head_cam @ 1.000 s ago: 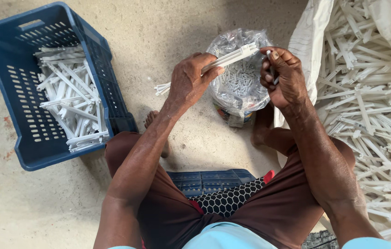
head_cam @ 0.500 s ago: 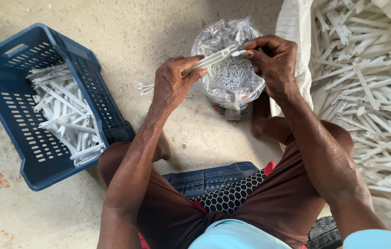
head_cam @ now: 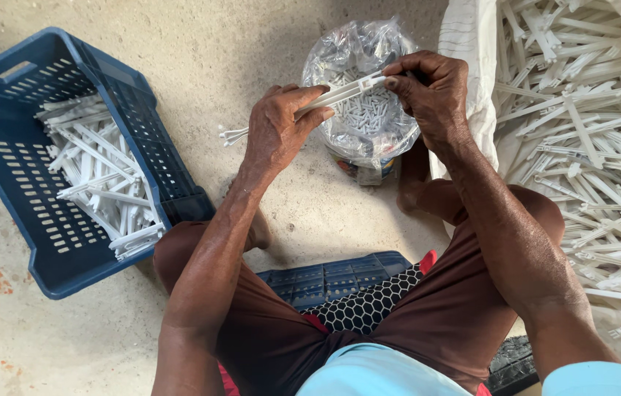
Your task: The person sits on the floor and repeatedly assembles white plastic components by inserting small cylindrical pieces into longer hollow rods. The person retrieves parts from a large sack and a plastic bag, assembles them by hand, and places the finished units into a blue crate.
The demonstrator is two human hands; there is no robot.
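Since half a second ago: hands hardly moved, same white strip [head_cam: 340, 94] still held over the bag; right hand's fingertips now closed tighter on the strip's right end, view shifted a little.

Left hand [head_cam: 277, 128]: fingers curled around the strip's middle, thumb on top, gripping it. Strip's forked left end sticks out past the hand toward the crate, free in the air.

Right hand [head_cam: 431, 92]: fingertips pinched together on the strip's right end; whether a small piece sits between them cannot be told.

Strip runs slightly uphill left to right, held above the floor, not resting on anything.

Bag [head_cam: 365, 95]: clear plastic, open top, seated in a small tub, full of small white pins. Stands on the floor directly under the hands, between the person's feet and knees.

Crate [head_cam: 10, 213]: blue, perforated walls, tilted, on the floor to the left, well apart from the hands. White strips piled loosely inside, mostly against its right wall.

Sack [head_cam: 472, 66]: white woven, at the right edge of the view, open, just beside the right forearm. Heaped with more white strips in a tangle.

Floor [head_cam: 208, 59]: bare concrete, speckled.

Person sits low, knees apart, dark red shorts; a second blue crate shows under the legs with a black mesh pad on it
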